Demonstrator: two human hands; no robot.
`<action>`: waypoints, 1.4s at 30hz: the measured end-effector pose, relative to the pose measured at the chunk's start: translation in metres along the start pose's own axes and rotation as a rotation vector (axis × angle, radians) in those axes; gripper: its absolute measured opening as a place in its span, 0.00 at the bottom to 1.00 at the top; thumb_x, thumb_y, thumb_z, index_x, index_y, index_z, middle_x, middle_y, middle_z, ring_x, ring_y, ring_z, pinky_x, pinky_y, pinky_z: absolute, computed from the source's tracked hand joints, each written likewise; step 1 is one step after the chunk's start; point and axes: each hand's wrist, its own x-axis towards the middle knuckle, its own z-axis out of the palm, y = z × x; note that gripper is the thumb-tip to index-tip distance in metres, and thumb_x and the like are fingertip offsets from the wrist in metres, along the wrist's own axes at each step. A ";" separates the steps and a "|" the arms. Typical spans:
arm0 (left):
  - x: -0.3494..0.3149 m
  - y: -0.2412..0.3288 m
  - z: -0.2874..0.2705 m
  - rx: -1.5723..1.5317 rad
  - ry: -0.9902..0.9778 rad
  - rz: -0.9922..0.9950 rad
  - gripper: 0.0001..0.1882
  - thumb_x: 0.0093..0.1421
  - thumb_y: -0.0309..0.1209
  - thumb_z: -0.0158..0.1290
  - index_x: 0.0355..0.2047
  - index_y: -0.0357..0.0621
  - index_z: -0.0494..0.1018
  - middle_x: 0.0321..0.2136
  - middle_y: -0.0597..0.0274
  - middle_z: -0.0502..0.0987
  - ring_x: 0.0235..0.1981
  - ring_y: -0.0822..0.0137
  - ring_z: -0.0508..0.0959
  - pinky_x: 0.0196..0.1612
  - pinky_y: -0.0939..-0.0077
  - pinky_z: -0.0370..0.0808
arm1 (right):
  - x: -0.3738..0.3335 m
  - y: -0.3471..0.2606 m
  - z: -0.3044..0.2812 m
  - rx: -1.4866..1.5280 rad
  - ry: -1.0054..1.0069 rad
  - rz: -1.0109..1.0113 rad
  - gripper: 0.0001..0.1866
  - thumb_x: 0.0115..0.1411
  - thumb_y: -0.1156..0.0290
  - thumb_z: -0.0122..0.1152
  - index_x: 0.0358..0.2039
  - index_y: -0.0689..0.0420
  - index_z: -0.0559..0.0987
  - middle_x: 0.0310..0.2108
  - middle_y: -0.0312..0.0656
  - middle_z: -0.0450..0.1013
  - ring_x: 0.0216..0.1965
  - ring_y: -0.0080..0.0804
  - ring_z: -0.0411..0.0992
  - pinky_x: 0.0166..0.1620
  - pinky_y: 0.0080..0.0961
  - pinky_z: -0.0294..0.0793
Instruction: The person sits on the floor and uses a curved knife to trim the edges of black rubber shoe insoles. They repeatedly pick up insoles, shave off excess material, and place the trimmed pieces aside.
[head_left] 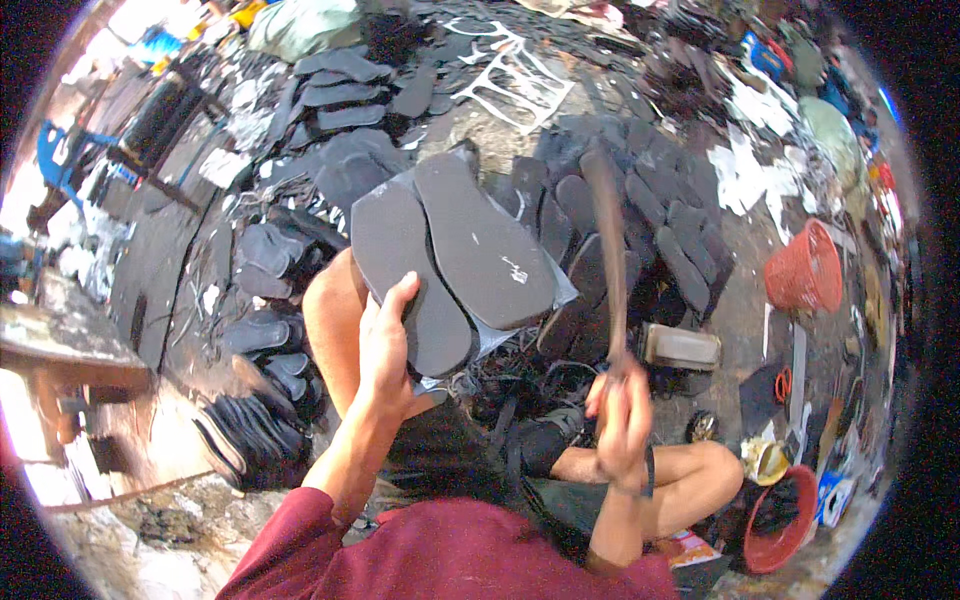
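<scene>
My left hand (385, 340) grips a pair of dark grey shoe soles (485, 245) at their near left edge, thumb on top and fingers hidden underneath. The soles lie side by side on a thin, lighter grey sheet (563, 290) that sticks out around them. One sole has small white marks. My right hand (622, 415) is closed around the lower end of a long brown wooden stick (608, 230), held upright to the right of the soles and apart from them. Motion blurs the stick and this hand slightly.
Piles of dark soles (685, 250) lie ahead and right, with more stacked (340, 90) far left. Shoe-shaped pieces (250, 440) stand by my left knee. A pale block (682, 347), red baskets (803, 268) and red-handled scissors (784, 384) are on the right. A wooden bench (75, 345) stands left.
</scene>
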 end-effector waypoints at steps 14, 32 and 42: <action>-0.027 -0.012 0.004 0.209 0.114 -0.038 0.24 0.62 0.41 0.58 0.53 0.39 0.73 0.43 0.63 0.78 0.41 0.70 0.76 0.48 0.75 0.71 | -0.089 -0.016 0.002 -0.468 -0.263 0.182 0.17 0.67 0.67 0.53 0.54 0.57 0.78 0.38 0.53 0.77 0.33 0.52 0.76 0.37 0.40 0.75; -0.031 -0.016 0.011 0.088 -0.022 -0.046 0.26 0.60 0.39 0.61 0.54 0.36 0.72 0.44 0.59 0.79 0.40 0.70 0.78 0.47 0.74 0.74 | -0.019 0.149 0.139 -0.012 -0.315 0.135 0.30 0.63 0.59 0.56 0.64 0.54 0.66 0.66 0.49 0.61 0.66 0.50 0.59 0.68 0.44 0.56; -0.031 -0.026 0.001 0.098 -0.055 -0.030 0.26 0.60 0.36 0.61 0.55 0.35 0.71 0.46 0.58 0.78 0.44 0.69 0.76 0.51 0.74 0.73 | 0.034 0.074 0.116 0.295 -0.134 0.195 0.29 0.68 0.59 0.54 0.65 0.58 0.64 0.60 0.48 0.67 0.60 0.41 0.68 0.62 0.36 0.68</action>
